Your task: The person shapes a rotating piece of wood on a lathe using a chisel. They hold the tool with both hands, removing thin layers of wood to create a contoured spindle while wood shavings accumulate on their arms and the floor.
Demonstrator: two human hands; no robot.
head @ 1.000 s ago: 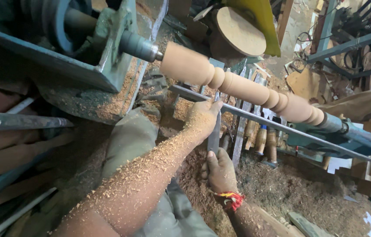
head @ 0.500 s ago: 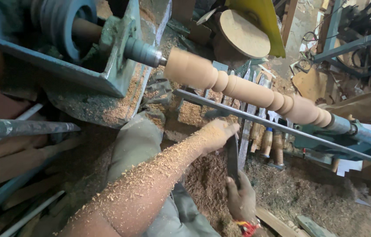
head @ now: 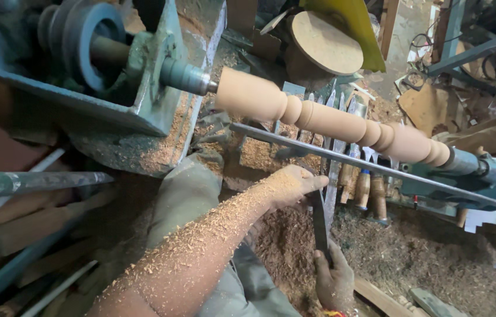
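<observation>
I am gripping a long dark chisel (head: 320, 226) in my right hand (head: 334, 280), my sawdust-coated left hand (head: 295, 185) pinching its upper end.

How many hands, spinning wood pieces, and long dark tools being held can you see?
Hands: 2, the left hand and the right hand
Turned wood pieces on the lathe: 1
Dark chisels held in the hands: 1
Total: 4

Smooth matt wooden spindle (head: 324, 114), dull metal chisel (head: 320, 226), perhaps steel
</observation>
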